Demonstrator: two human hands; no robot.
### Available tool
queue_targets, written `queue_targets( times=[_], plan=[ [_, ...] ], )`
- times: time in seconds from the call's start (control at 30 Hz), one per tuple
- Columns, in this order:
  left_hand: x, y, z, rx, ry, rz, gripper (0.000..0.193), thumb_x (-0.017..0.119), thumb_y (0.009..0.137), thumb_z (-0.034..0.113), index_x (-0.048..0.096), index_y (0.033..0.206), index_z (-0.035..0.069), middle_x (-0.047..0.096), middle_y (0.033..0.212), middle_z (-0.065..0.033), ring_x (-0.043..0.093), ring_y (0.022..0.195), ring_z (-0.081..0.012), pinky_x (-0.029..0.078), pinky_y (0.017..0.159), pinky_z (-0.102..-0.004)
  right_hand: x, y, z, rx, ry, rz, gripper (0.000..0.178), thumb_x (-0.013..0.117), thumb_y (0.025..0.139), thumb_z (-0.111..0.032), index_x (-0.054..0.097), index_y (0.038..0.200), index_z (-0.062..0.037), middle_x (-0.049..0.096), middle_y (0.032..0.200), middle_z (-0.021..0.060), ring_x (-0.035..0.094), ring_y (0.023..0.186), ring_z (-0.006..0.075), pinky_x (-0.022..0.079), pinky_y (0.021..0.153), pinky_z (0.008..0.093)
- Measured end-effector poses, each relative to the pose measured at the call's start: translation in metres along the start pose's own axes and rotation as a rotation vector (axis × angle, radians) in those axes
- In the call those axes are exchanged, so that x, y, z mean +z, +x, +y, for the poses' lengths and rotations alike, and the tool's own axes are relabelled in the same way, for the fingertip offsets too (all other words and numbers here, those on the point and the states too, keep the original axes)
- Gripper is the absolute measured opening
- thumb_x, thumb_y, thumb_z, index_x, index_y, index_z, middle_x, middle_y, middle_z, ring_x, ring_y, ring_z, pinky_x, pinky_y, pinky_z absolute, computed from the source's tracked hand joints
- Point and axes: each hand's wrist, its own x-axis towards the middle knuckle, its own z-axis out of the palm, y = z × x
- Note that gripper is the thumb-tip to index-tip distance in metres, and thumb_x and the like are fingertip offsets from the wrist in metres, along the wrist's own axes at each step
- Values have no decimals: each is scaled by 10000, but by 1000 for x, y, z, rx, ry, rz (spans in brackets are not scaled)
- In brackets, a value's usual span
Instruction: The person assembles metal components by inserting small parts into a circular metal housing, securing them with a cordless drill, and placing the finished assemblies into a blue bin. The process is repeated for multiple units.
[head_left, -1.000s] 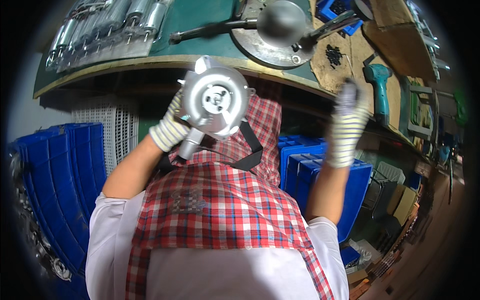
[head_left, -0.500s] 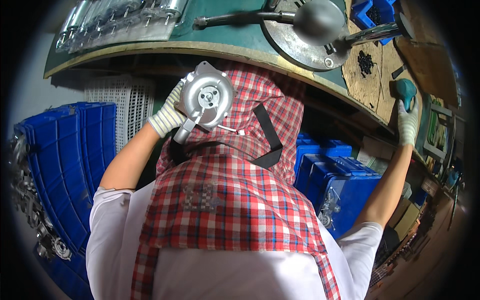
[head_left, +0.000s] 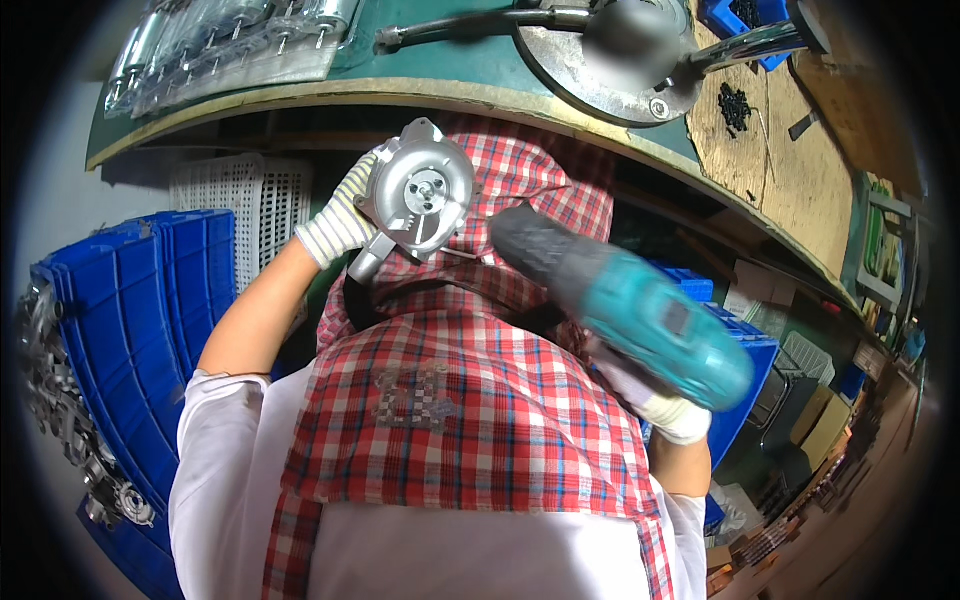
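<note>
My left hand [head_left: 343, 216], in a striped work glove, is closed on the edge of a round silver metal blower housing [head_left: 436, 165]. A hub with screw holes faces up in its middle, and a short outlet tube points down toward my apron. My right hand [head_left: 640, 388], gloved too, grips a teal and black cordless power drill [head_left: 655, 315] from below; the drill body hides most of its fingers. The drill's dark nose points up and left at the housing, with a gap between them. Motion blurs the drill.
A green workbench [head_left: 420, 75] crosses the top, bearing a round metal stand base [head_left: 560, 70], packed metal cylinders [head_left: 215, 45] and a pile of black screws [head_left: 735, 108] on a wooden board. Blue crates [head_left: 130, 300] and a white basket [head_left: 265, 205] stand at left. A red plaid apron [head_left: 470, 400] covers my lap.
My right hand has lifted the drill off the bench's right end and swung it left and toward me, near the housing. My left hand keeps the housing almost in place.
</note>
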Motion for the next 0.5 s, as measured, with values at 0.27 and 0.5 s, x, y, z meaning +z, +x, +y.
queue_targets(
  times=[0.27, 0.5],
  plan=[
    [-6, 0, 0, -20, -28, -22, 294, 589, 1027, 304, 637, 1213, 82, 724, 1104, -60, 684, 1016, -175, 562, 942, -339, 14, 20, -4, 55, 44, -305, 377, 735, 902, -128, 698, 1273, -185, 656, 1331, 83, 624, 1223, 297, 484, 1067, 452],
    [18, -4, -3, 314, 769, 61, 389, 718, 873, 318, 631, 1149, 58, 678, 1096, -102, 647, 1027, -267, 530, 935, -387, 12, 27, -6, -42, -281, -358, 355, 705, 919, -179, 700, 1268, -244, 654, 1334, 61, 626, 1222, 258, 487, 1068, 434]
  ],
)
